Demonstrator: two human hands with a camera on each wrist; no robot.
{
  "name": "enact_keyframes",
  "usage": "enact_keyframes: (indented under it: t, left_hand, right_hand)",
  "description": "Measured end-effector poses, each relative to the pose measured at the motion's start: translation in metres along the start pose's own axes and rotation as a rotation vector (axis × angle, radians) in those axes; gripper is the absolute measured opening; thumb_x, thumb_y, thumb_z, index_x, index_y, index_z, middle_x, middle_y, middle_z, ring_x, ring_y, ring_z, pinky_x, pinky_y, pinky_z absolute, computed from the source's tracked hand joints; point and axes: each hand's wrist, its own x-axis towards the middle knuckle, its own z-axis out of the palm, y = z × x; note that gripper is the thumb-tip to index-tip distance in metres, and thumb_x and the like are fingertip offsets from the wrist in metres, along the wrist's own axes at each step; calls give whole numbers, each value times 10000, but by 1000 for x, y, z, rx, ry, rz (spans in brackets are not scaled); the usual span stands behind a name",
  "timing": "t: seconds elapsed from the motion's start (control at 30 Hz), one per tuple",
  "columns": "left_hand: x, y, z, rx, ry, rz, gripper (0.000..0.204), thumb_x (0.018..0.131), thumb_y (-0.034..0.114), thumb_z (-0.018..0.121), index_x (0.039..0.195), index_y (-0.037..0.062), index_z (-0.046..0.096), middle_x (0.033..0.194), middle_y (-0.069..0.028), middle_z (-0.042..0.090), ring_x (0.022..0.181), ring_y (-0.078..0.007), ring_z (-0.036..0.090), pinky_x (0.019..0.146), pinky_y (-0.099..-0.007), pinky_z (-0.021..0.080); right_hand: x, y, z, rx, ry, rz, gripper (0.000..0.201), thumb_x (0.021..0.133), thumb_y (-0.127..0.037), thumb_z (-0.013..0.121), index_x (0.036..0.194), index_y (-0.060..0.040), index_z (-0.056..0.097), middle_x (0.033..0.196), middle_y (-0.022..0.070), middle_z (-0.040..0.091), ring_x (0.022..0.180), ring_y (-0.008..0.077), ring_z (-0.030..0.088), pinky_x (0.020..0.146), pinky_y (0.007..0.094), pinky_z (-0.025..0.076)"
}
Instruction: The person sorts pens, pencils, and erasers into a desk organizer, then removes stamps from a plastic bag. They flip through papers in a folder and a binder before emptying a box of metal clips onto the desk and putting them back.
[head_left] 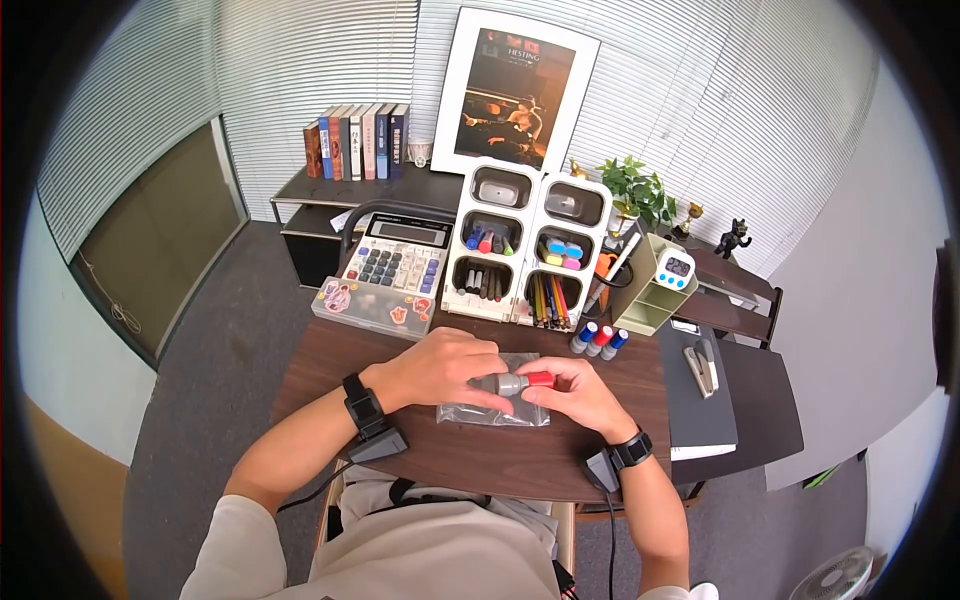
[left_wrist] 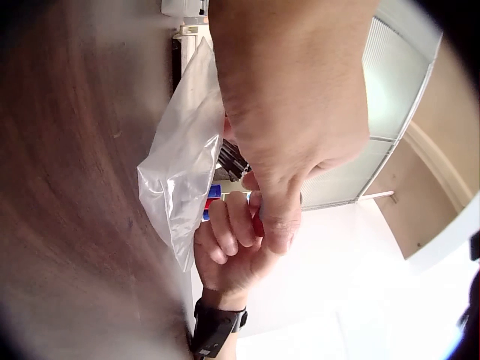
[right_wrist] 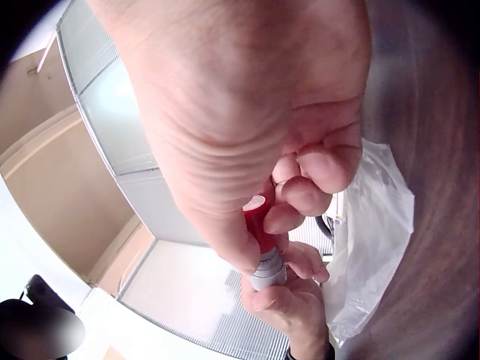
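Both hands hold a short grey-and-red cylinder over the front of the desk, lying nearly level. My left hand grips its grey end, partly covering it. With thumb and fingers, my right hand pinches the red end. In the right wrist view the red part has a pale end face and meets a ringed grey part. A clear plastic bag lies on the desk under the hands. Three similar cylinders with blue and red tops stand behind my right hand.
Behind the hands is a white organizer with pens, pencils and small coloured items. To its left are a large calculator and a stickered case. A green holder with a timer and a stapler are at the right.
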Motion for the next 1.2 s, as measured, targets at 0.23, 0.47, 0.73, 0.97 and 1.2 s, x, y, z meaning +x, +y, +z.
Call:
enact_keyframes:
  t: [0.23,0.47,0.73,0.97,1.2]
  left_hand:
    - [-3,-2,4,-10,23,-111,384,789,348,899,1002,99,698,672,1,553,567,-176,575,524,-329,450]
    - [-3,-3,3,-11,17,-176,351,825,301,874,1071,115,707,679,-2,579,582,-167,608,543,-326,480]
    - [-4,-3,3,5,25,-131,365,814,310,883,1064,108,709,676,1,590,576,-167,604,535,-318,473]
    - [-5,-3,2,11,0,-136,360,853,372,845,1055,109,706,700,-7,610,594,-186,631,562,-331,503]
    - [-5,-4,3,2,20,-103,371,815,315,883,1065,102,708,683,4,597,576,-162,599,534,-316,472]
  right_hand:
    - [-2,-3,-4,12,10,-37,390,1052,-256,653,1359,-16,653,1042,35,729,761,33,534,601,202,415]
    - [0,-5,-3,36,9,-118,501,1100,-370,540,1417,14,592,1016,108,739,696,66,530,565,207,414]
    - [2,-1,-5,-12,-10,-95,511,1098,-394,543,1400,14,598,1010,86,732,719,65,557,575,204,438]
    - [2,-1,-5,19,-34,-73,422,1093,-287,559,1410,-12,606,975,58,727,713,43,531,587,201,425]
    - [2,1,-6,-25,-37,-72,541,1082,-412,569,1395,28,592,985,81,724,725,72,566,593,211,455]
